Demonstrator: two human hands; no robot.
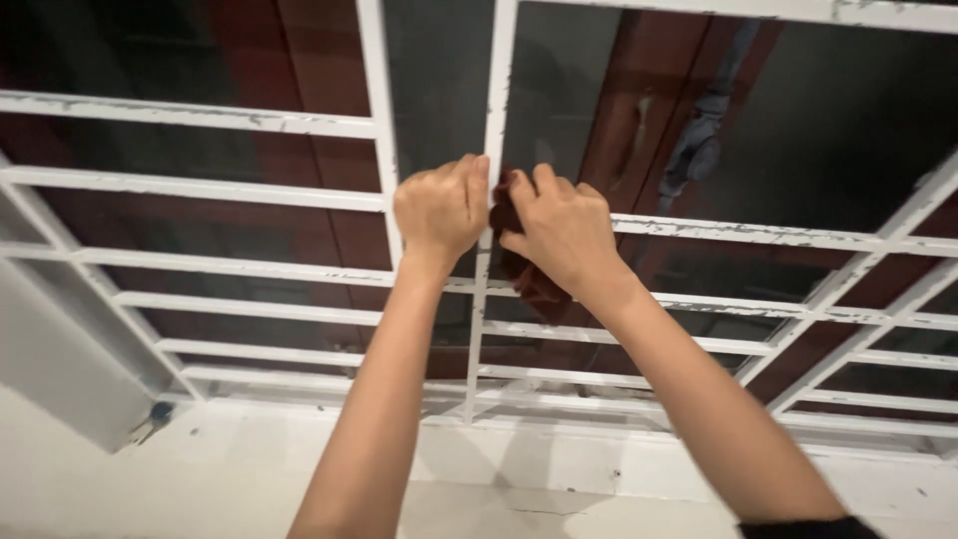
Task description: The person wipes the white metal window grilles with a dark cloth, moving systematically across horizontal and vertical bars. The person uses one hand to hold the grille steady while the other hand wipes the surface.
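Gripping the white window bar [491, 150] with my left hand [439, 212], fingers curled | right hand [561, 232] pinching a dark red cloth [531, 279] against it | dark glass [439, 70] behind

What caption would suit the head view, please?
Two hands, left hand and right hand, press a dark red cloth against a white window bar.

The dark red cloth [519, 269] is mostly hidden behind the right hand [561, 232] — both elbows cut off below.
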